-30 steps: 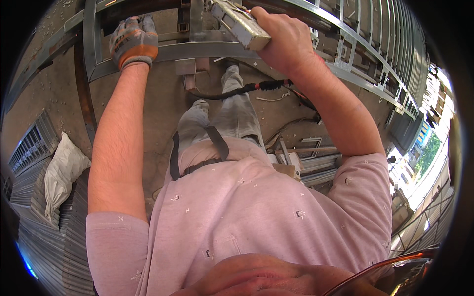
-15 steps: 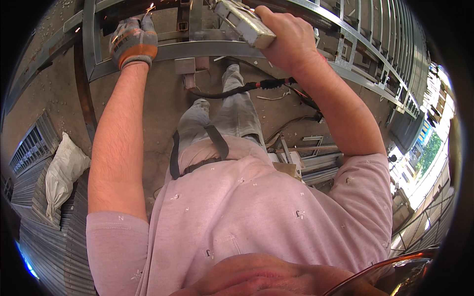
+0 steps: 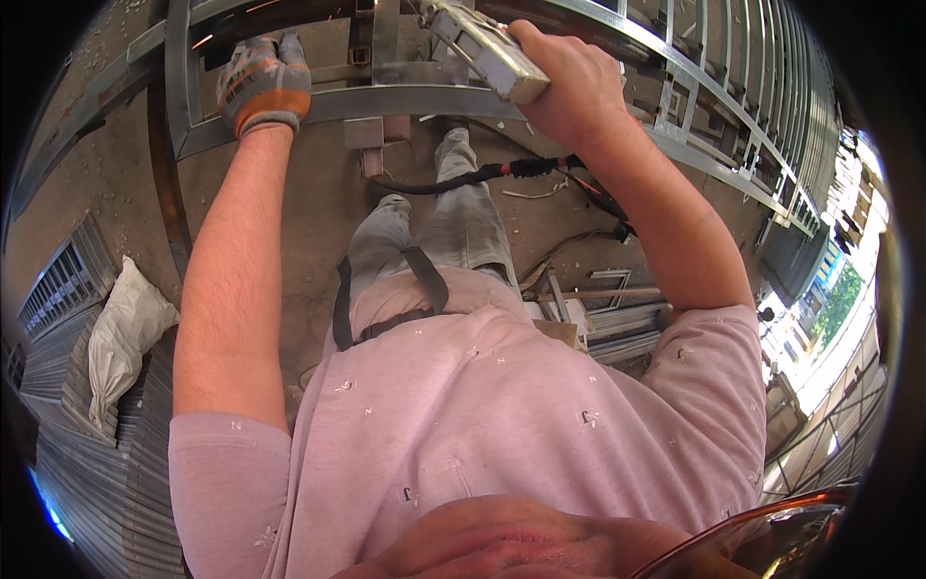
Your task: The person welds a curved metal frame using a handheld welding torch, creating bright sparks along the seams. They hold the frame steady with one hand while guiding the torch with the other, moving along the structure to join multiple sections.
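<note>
Shifted slightly rightward, the right hand (image 3: 579, 82) grasps a boxy tool (image 3: 490, 56), upper centre; gloved left hand (image 3: 265, 85), upper left: cannot tell its grip. White sack (image 3: 130, 338), left: contents hidden.

"What sort of place is this?"

"A metal fabrication workshop, I'd say. A big steel frame (image 3: 415, 99) of square-edged tubing runs across the top, and orange sparks (image 3: 202, 41) streak over its left part."

"What else points that way?"

"Closely spaced metal bars (image 3: 810, 106) at the upper right, a thick black cable (image 3: 424, 186), a dusty, littered floor (image 3: 318, 193), and long metal profiles (image 3: 625, 340) lying lower right."

"And the left side?"

"Long ribbed metal lengths (image 3: 77, 482), with a white sack (image 3: 125, 338) by them."

"Closed in?"

"Partly open: sunlit green foliage (image 3: 841, 299) shows at the far right."
</note>
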A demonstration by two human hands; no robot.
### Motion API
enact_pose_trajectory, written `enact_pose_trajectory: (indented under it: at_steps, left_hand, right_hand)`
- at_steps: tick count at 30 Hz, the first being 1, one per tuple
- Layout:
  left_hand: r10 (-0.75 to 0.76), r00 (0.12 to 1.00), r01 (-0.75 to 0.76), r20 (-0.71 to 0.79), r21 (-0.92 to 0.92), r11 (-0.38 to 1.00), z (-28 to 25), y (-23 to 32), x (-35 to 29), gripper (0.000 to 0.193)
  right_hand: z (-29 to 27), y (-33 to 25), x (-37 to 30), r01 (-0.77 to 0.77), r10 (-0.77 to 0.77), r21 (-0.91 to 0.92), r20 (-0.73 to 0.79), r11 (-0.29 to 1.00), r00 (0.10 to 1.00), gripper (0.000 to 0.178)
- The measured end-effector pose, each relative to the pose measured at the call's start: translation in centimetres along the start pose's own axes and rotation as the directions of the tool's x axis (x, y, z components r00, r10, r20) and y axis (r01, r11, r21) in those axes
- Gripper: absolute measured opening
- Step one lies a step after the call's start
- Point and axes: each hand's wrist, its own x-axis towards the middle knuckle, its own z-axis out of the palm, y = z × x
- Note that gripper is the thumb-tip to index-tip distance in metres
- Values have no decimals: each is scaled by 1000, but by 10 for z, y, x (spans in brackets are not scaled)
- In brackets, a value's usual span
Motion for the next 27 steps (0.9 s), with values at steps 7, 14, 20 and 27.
enact_pose_trajectory:
  at_steps: [7,14,20,27]
  left_hand:
    - [-35,999,33,35,42,999,3,-1,-1,45]
    - [-38,996,34,85,45,998,-9,4,-7,43]
    - [-26,996,21,88,53,998,-7,-4,-15,35]
    - [-36,996,34,84,22,999,-6,-1,-21,28]
  right_hand:
    - [-26,20,-19,28,-29,48,25,998,999,42]
    - [-100,54,9,-100,45,594,106,798,993,30]
    - [-143,52,123,-55,-199,728,258,683,945,21]
    - [-80,49,223,-185,-421,752,534,632,733,19]
